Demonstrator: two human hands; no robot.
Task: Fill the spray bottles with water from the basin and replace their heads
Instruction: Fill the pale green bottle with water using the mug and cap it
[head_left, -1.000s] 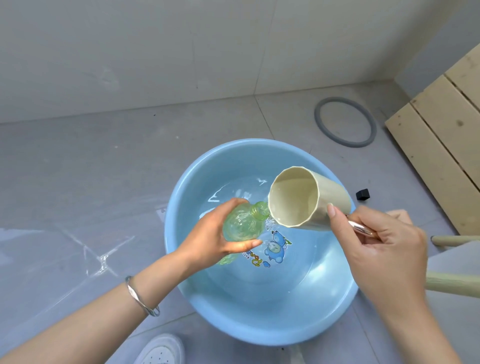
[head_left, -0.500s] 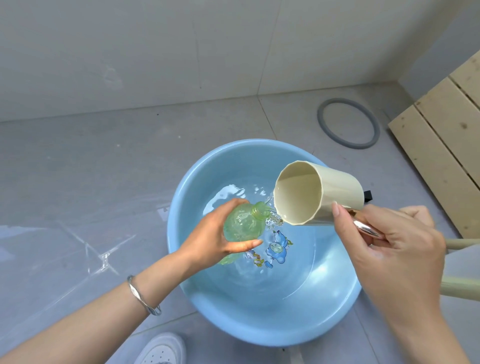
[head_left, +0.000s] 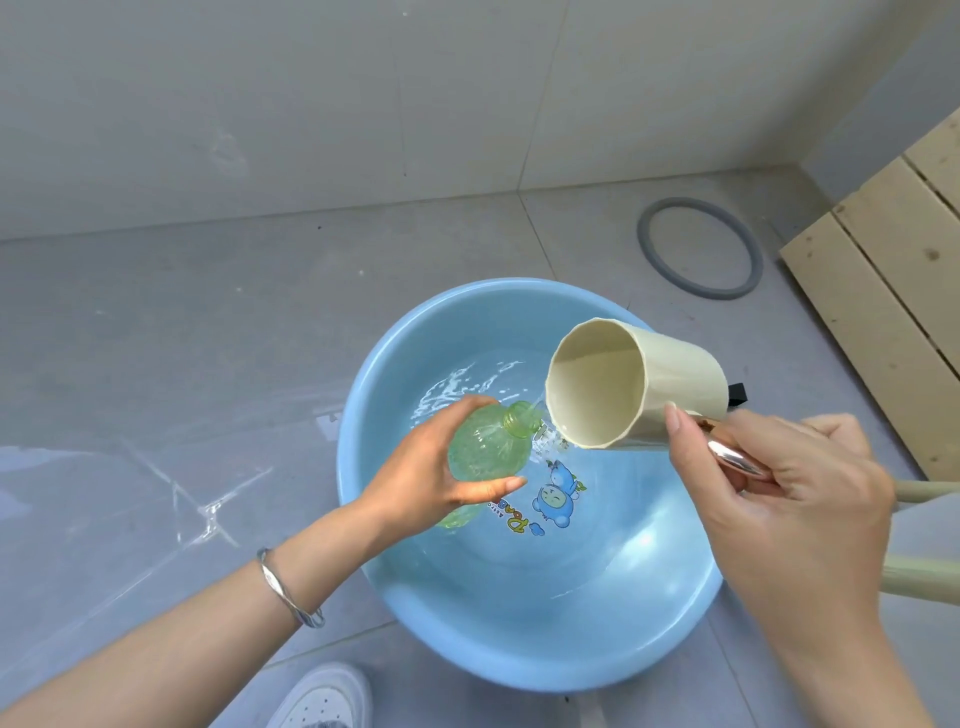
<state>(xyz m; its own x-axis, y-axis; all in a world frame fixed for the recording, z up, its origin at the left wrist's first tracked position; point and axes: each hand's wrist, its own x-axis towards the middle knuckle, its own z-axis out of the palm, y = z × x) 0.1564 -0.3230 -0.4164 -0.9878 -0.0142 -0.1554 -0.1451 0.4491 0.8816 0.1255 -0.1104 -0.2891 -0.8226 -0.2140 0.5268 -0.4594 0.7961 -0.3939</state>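
Observation:
A light blue basin (head_left: 395, 587) with shallow water and a cartoon print sits on the grey floor. My left hand (head_left: 421, 478) grips a green translucent bottle (head_left: 488, 447) without a spray head, tilted over the water with its open neck pointing right. My right hand (head_left: 784, 499) holds the shiny metal handle of a cream cup (head_left: 634, 384), tipped on its side with its mouth facing me. The cup's lower rim sits just right of the bottle neck, and a thin stream of water runs from it at the neck.
A grey rubber ring (head_left: 701, 247) lies on the floor beyond the basin. A pale wooden slatted panel (head_left: 893, 291) stands at the right. A small black object (head_left: 736, 394) peeks out behind the cup. Cream tubular bars (head_left: 924, 577) cross the right edge. My white shoe (head_left: 324, 699) is below.
The cup has risen and tipped further toward the bottle neck, and the water surface has grown ripples. The left hand and bottle have barely shifted.

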